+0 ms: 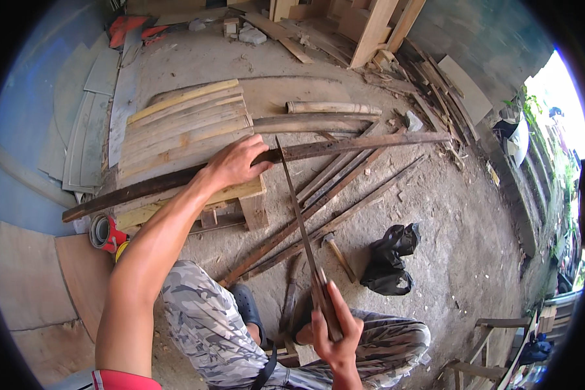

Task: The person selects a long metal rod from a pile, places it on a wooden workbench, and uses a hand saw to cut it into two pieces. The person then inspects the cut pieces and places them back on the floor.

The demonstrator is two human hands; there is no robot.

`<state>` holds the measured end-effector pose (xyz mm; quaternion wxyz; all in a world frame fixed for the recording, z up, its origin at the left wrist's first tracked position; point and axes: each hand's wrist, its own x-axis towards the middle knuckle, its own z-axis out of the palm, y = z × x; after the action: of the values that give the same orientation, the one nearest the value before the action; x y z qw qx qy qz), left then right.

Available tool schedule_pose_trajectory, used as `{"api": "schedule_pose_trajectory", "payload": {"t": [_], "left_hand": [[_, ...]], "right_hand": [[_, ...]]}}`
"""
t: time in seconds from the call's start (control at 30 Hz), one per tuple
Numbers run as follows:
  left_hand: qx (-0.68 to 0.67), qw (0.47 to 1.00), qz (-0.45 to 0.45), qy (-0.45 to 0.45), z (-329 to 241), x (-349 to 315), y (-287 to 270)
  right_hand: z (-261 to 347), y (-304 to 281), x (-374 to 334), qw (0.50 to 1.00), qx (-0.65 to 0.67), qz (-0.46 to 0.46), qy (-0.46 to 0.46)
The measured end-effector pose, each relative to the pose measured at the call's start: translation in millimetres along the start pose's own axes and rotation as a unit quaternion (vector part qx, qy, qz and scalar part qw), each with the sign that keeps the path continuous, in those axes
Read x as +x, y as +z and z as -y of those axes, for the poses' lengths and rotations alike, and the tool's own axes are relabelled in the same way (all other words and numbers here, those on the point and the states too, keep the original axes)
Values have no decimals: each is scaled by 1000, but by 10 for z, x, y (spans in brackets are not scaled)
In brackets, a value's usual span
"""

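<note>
A long dark wooden strip [364, 144] lies across a low platform of pale planks [182, 123], its right end sticking out past the platform over the ground. My left hand [235, 161] is closed around the strip near the platform's right edge. Just right of those fingers, the narrow blade of a handsaw [297, 208] crosses the strip. The saw's wooden handle sits in my right hand [337, 328], low in the view above my knees. Whether the teeth have cut into the wood cannot be made out.
A hammer [339, 257] and a black plastic bag [391, 259] lie on the ground to the right. Several loose wooden strips [344, 182] lie beyond my feet. A red and white can [104, 233] stands at the platform's near left. Planks [370, 32] lean at the back.
</note>
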<state>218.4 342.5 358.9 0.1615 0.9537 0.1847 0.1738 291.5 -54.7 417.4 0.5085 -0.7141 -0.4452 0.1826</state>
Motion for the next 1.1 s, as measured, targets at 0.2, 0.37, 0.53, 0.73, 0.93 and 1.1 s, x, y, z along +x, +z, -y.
{"api": "schedule_pose_trajectory", "payload": {"t": [0.2,0.37,0.53,0.73,0.93,1.1], "left_hand": [[-16,1000,-15,-7,-64,22,-104],[-21,998,34,-53,-23,-11,-100],[-11,1000,-25,-11,-3,4,9],[-10,999,-16,35,13,95,-61],[-6,999,27,-42,25,29,-57],[-15,1000,3,-19,-31,54,-70]], "right_hand": [[-73,789,1643,999,-27,-19,-1],[-9,521,859,999,40,-15,28],[12,76,-156,999,15,-13,48],[-81,588,1337,999,14,-33,-9],[-159,642,1019,999,11,-31,-23],[-205,71,-253,1000,0,-22,-10]]}}
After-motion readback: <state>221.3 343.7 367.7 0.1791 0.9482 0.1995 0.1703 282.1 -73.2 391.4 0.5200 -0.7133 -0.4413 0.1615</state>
